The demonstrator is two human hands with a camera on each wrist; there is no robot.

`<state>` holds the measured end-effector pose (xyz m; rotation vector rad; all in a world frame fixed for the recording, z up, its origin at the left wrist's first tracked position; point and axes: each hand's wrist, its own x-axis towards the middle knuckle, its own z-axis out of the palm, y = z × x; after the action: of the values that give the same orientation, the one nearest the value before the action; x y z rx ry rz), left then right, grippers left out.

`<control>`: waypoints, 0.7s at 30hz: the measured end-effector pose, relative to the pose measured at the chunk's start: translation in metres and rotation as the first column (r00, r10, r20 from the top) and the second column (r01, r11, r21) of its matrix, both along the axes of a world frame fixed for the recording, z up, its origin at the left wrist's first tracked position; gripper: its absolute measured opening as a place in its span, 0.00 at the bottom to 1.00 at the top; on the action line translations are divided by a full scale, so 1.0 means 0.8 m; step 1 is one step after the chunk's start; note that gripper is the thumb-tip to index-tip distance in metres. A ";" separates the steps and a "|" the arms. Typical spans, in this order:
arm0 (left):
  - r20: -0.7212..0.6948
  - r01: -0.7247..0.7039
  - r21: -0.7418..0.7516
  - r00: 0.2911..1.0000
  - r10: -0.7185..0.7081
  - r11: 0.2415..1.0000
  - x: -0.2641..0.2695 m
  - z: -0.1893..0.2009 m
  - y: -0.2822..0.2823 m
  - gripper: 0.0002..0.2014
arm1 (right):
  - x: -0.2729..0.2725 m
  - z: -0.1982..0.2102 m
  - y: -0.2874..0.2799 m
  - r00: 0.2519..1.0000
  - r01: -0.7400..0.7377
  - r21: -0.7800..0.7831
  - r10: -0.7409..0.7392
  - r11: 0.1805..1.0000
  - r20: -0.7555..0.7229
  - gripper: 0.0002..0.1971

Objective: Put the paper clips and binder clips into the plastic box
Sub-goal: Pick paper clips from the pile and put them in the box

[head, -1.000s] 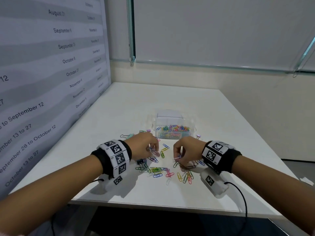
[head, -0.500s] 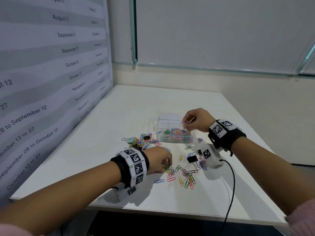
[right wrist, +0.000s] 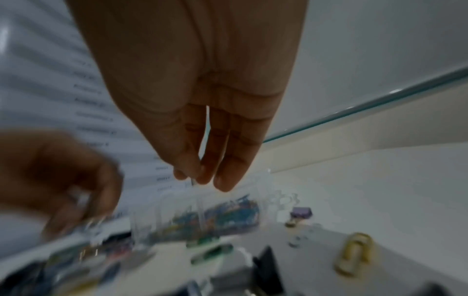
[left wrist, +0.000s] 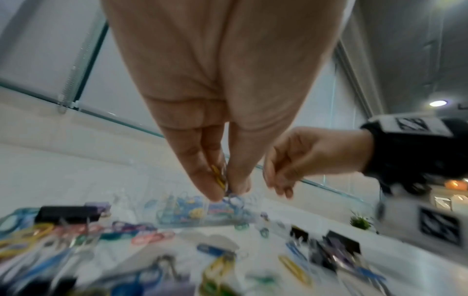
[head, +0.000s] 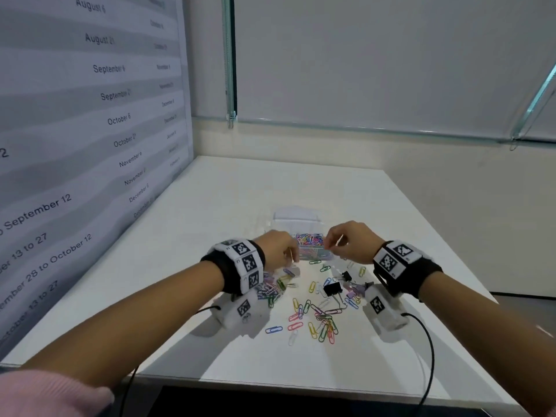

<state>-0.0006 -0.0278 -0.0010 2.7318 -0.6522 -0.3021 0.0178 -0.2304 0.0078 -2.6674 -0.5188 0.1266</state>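
Note:
The clear plastic box [head: 311,246] holds many coloured paper clips and stands mid-table. My left hand [head: 290,255] hovers at the box's left edge and pinches a yellow paper clip [left wrist: 219,179] together with a blue one. My right hand [head: 329,243] hangs over the box's right end, fingers [right wrist: 225,180] loosely extended with no clip showing between them. Loose paper clips [head: 322,325] lie scattered in front of the box. A black binder clip [head: 332,288] and smaller purple binder clips [head: 351,293] sit among them. More clips [head: 270,291] lie under my left wrist.
The box's clear lid [head: 296,213] stands open behind it. The white table [head: 240,191] meets a printed wall panel [head: 90,115] on the left. Cables [head: 428,356] trail from both wrist cameras over the front edge.
My left hand lifted from the loose pile and moved forward to the box with clips pinched. My right hand drew back slightly from above the box.

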 end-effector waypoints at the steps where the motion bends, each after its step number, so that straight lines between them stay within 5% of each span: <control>1: 0.016 -0.020 -0.037 1.000 0.020 0.999 0.006 0.005 0.000 0.11 | -0.004 -0.004 0.000 1.000 -0.022 -0.051 0.022 0.998 -0.010 0.07; 9: 0.106 -0.111 -0.158 0.986 0.129 0.981 0.045 0.040 -0.025 0.13 | -0.006 -0.028 0.024 0.991 -0.135 -0.322 0.122 0.937 -0.060 0.17; 12: 0.102 -0.146 -0.113 0.982 0.158 0.983 0.053 0.032 -0.031 0.17 | -0.007 -0.037 0.036 0.979 -0.196 -0.401 0.157 0.895 -0.129 0.05; 21: 0.094 -0.037 -0.020 0.995 0.039 0.999 0.024 0.012 -0.001 0.14 | -0.031 -0.041 0.051 0.952 -0.299 -0.334 0.254 0.894 -0.172 0.13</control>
<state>0.0188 -0.0284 0.0088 2.7513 -0.6234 -0.1575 -0.0067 -0.1896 -0.0252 -2.8893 -0.9118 0.5133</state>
